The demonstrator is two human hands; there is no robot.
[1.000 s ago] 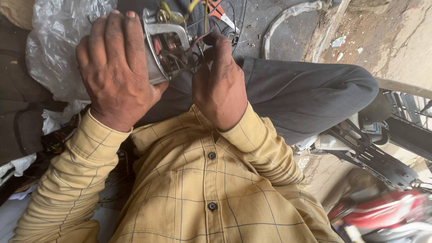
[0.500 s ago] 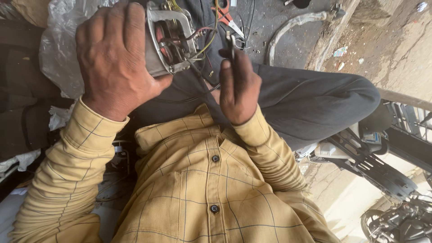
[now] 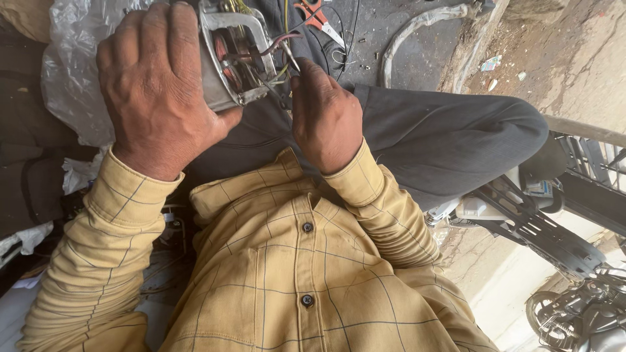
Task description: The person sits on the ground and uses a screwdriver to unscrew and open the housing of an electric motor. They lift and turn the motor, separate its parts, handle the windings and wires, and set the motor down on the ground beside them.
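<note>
Metal motor (image 3: 228,55) inside left hand (image 3: 153,91) grip

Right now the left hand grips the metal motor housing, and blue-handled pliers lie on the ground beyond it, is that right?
Not quite: the pliers have orange-red handles, not blue, as the head view shows. The rest holds: the left hand grips the metal motor housing, and the pliers lie on the ground beyond it.

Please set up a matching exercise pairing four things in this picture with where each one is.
Things:
1. motor
2. pliers
3. plastic bag
4. wire tip

Places:
A. on the ground beyond the knee
B. pinched by the right hand
C. in the grip of the left hand
D. behind the left hand

Pairs: 1-C, 2-A, 3-D, 4-B
</note>
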